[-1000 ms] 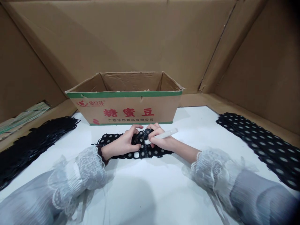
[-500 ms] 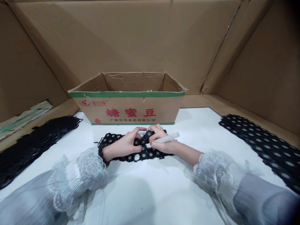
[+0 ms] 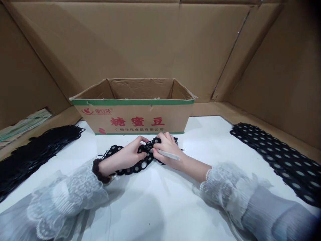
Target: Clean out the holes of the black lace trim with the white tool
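Looks like the pen end has swung down since the last frame, and the black dotted sheet (image 3: pixel 136 166) that lay fairly flat is now scrunched up in the middle. It's sitting just in front of the cardboard box (image 3: pixel 175 113), on the near side, not touching it.

Left hand (image 3: pixel 131 152) has thumb and forefinger curled around the bunched part, clamped on it as far as I can see; its other fingers are hidden. Right hand (image 3: pixel 168 149) has its fingers closed on a white pen-like stick (image 3: pixel 168 154), tip down by the fold. Can't tell if that hand is pinching the sheet too.

Handling-wise, I'd guess it's light and floppy, since it creases so easily. Those ragged edges and thin bits between the dots might tear if you yank, and it could be a bit slick. I'd pinch a solid patch right next to the fold and keep the far end pinned.

More of the same dotted stuff (image 3: pixel 278 157) is right of the box, and there's a black pile (image 3: pixel 42 154) to its left.
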The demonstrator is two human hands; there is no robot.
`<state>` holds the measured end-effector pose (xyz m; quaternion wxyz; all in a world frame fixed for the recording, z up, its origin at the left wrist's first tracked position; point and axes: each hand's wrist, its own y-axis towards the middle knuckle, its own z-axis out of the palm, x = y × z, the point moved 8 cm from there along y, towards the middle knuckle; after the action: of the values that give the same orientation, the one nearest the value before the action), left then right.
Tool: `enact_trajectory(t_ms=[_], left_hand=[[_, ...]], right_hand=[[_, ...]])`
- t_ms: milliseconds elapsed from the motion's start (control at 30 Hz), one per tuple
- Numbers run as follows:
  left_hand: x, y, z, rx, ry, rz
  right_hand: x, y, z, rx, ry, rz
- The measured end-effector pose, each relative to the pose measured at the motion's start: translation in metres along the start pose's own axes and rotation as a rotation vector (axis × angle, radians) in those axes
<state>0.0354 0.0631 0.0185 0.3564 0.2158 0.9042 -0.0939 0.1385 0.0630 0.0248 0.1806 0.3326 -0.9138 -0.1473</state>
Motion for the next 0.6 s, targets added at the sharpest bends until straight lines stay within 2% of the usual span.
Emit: enact_trajectory(t_ms=[133, 200, 300, 367, 400, 467, 600], left_hand=[[0.002, 0.005, 0.002, 0.073, -0.04, 0.035], [0.0, 0.004, 0.003, 0.066, 0.009, 0.052], [-0.013, 0.0, -0.006, -0.094, 0.228, 0.171], [-0.026, -0.006, -0.01, -0.216, 0.426, 0.313], [-0.031, -0.009, -0.009, -0.234, 0.515, 0.383], [-0.035, -0.012, -0.002, -0.192, 0.639, 0.474], [-0.029, -0.009, 0.002, -0.108, 0.666, 0.474]], right_hand=[[-0.003, 0.0, 0.001, 0.021, 0.038, 0.009], [-0.004, -0.001, 0.001, 0.014, 0.083, 0.008], [-0.009, -0.001, 0.004, -0.009, 0.174, 0.022], [-0.013, -0.001, 0.005, -0.025, 0.225, 0.031], [-0.014, -0.002, 0.005, -0.037, 0.245, 0.027], [-0.013, -0.002, -0.001, -0.083, 0.265, 0.004], [-0.008, -0.006, -0.025, -0.246, 0.297, -0.006]])
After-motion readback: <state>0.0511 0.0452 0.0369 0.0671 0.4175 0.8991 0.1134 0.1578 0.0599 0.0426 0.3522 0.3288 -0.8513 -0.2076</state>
